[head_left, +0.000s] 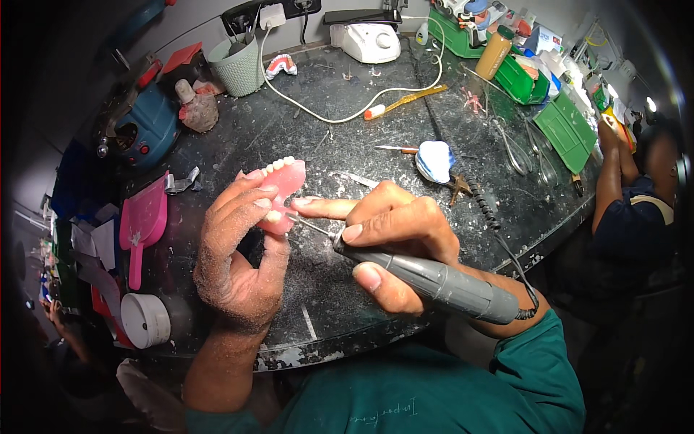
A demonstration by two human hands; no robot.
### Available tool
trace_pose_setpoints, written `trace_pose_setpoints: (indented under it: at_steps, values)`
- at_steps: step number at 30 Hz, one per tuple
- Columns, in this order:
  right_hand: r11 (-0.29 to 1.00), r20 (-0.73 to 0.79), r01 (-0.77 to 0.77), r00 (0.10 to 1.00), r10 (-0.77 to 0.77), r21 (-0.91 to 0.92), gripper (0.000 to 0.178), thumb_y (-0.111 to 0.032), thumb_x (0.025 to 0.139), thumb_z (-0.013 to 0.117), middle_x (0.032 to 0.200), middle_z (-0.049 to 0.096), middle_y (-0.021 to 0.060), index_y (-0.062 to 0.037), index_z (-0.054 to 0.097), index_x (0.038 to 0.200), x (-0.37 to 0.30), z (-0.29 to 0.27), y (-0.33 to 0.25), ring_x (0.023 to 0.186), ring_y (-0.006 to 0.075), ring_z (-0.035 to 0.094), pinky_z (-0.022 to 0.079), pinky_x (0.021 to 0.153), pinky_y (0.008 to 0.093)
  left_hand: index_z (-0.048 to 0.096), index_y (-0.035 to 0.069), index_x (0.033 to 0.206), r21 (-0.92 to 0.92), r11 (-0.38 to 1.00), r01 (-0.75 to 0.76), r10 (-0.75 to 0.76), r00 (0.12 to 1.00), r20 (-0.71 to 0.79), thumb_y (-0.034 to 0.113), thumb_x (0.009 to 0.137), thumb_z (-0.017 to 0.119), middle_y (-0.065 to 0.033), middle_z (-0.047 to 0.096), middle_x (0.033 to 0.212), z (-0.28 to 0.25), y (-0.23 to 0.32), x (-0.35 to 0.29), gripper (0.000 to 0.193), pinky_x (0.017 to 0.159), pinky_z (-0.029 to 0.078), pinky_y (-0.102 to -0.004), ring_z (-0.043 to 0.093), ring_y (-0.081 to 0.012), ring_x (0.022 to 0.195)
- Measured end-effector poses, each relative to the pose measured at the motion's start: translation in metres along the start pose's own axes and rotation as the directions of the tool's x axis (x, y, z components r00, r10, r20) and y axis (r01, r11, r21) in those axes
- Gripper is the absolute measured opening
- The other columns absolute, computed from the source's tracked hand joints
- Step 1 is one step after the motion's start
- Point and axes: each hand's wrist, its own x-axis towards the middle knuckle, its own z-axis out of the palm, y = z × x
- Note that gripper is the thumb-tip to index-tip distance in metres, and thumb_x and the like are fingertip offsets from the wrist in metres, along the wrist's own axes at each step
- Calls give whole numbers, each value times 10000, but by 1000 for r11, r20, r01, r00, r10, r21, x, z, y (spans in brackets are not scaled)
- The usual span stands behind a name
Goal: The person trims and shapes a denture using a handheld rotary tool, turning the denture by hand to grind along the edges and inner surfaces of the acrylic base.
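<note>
Above the worktable, my left hand [242,253] is closed round a pink denture [289,181] with a row of whitish teeth along its upper edge. Dust coats the fingers and wrist of that hand. My right hand [397,231] grips a dark grey rotary handpiece [441,282], held slantwise with its thin metal bit at the denture's lower inner edge. The right index finger reaches out to the denture beside the bit. Whether the bit is turning cannot be told. A coiled black cord [486,210] runs from the handpiece's rear end toward the back of the table.
Behind my hands, the dusty black table [311,137] bears a white control box [367,42], an orange-handled brush [405,101] and a blue-white lump [435,160]. A pink dustpan [144,217] and white round tub [145,320] are at left. Green bins [520,79] and another person [636,188] are at right.
</note>
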Motion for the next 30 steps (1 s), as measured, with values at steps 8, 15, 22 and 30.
trace_pose_setpoints:
  at_steps: [8, 15, 22, 30]
  values:
    - [996, 129, -80, 988, 84, -31, 295, 23, 781, 673, 850, 620, 162, 73, 595, 1060, 1, -1, -9, 833, 297, 673, 560, 936, 498, 582, -9, 1125, 33, 988, 152, -154, 986, 65, -95, 787, 677, -207, 601, 1201, -2, 1, -5, 361, 1076, 452, -460, 582, -344, 1209]
    - [991, 101, -34, 994, 47, -129, 330, 59, 756, 688, 879, 613, 156, 66, 577, 1067, 1, 0, -8, 860, 287, 670, 567, 936, 501, 629, 6, 1038, 121, 993, 8, -6, 1000, -22, -146, 717, 700, -147, 651, 1062, -4, 6, 2, 362, 945, 534, -433, 640, -329, 1084]
    - [988, 142, -78, 985, 97, -132, 332, 70, 747, 686, 849, 602, 161, 64, 585, 1062, -1, 3, -9, 831, 279, 657, 561, 947, 515, 674, 25, 975, 253, 966, -47, 60, 997, -44, -133, 680, 726, -115, 669, 1031, -8, 9, 2, 339, 902, 539, -404, 644, -301, 1015]
    - [989, 137, -92, 985, 108, -118, 340, 67, 754, 696, 859, 589, 172, 57, 581, 1073, -5, 7, -9, 960, 364, 693, 562, 918, 456, 701, 43, 944, 276, 961, 14, -8, 1000, -24, -138, 652, 710, -105, 658, 999, -12, 16, 3, 343, 767, 517, -326, 598, -220, 857]
